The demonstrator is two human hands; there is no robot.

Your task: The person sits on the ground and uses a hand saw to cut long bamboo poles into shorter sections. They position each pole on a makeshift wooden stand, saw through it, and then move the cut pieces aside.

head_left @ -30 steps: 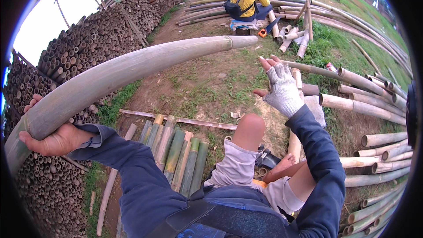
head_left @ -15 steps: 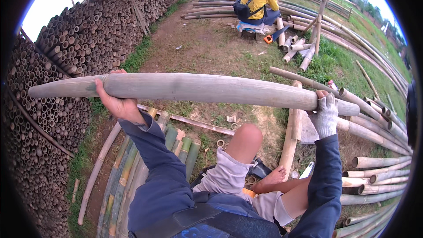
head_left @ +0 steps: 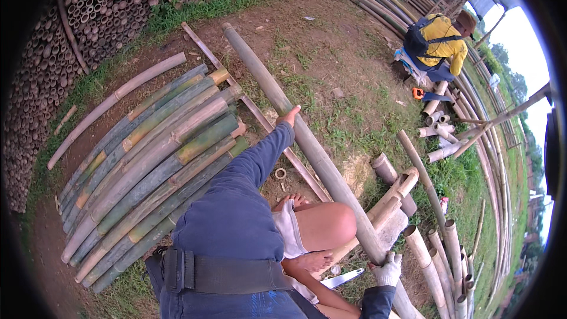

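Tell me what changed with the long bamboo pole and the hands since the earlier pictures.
The long bamboo pole came down from chest height, where it crossed the view, and now slants away over the ground. The left hand went from gripping it underneath to resting on it farther along, arm stretched out. The gloved right hand still holds the near end. The person in yellow stays seated.

Navy long sleeves, white glove on right hand [head_left: 388,270], pale shorts.

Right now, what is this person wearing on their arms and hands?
The left arm has a long dark-blue sleeve, and the left hand is bare. The right hand wears a pale grey knitted work glove over a dark-blue cuff.
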